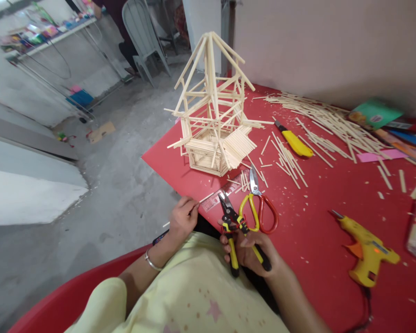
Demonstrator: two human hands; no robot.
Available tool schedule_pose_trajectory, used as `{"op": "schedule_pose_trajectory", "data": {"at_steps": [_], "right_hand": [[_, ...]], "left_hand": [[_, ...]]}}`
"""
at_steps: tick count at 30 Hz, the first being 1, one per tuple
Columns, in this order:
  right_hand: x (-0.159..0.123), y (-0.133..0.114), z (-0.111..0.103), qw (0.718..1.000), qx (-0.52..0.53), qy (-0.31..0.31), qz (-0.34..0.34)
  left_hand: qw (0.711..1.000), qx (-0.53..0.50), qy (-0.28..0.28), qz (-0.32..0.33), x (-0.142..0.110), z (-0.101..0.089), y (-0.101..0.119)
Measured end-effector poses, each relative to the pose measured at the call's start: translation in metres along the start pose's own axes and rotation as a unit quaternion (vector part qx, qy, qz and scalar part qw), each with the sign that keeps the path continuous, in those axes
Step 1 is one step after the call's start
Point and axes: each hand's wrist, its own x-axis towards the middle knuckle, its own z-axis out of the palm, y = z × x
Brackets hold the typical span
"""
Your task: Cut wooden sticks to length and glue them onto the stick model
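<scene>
My left hand (pixel 185 216): pinching thin stick (pixel 205 198), long axis towards two o'clock. My right hand (pixel 251 249): wrapped round cutters (pixel 226 227), handles spread. From right grip, stick lies towards ten o'clock, free tip just beside cutters; left hand nearer.

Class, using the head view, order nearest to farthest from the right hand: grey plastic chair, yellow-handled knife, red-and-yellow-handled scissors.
1. Red-and-yellow-handled scissors: beyond the right hand.
2. Yellow-handled knife: farther up the red table.
3. Grey plastic chair: on the floor, upper left.
</scene>
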Motion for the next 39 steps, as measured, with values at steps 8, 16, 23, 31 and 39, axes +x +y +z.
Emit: {"op": "schedule_pose_trajectory", "data": {"at_steps": [8,16,23,31,39], "right_hand": [[0.001,0.003,-0.005,1.000,0.023,0.006,-0.002],[0.001,0.003,-0.008,0.999,0.037,-0.005,-0.006],[-0.003,0.004,-0.001,1.000,-0.007,0.016,-0.025],[-0.039,0.010,0.031,0.869,-0.431,0.204,-0.133],[-0.046,0.023,0.037,0.698,-0.602,0.318,-0.220]], "left_hand": [[1.000,-0.004,0.001,0.003,0.000,0.000,0.000],[1.000,-0.001,0.000,0.006,0.000,-0.001,0.001],[0.998,-0.039,0.038,-0.031,0.005,-0.006,0.010],[0.939,-0.300,-0.027,-0.166,0.036,-0.017,0.047],[0.843,-0.468,-0.113,-0.239,0.044,0.013,0.062]]}}
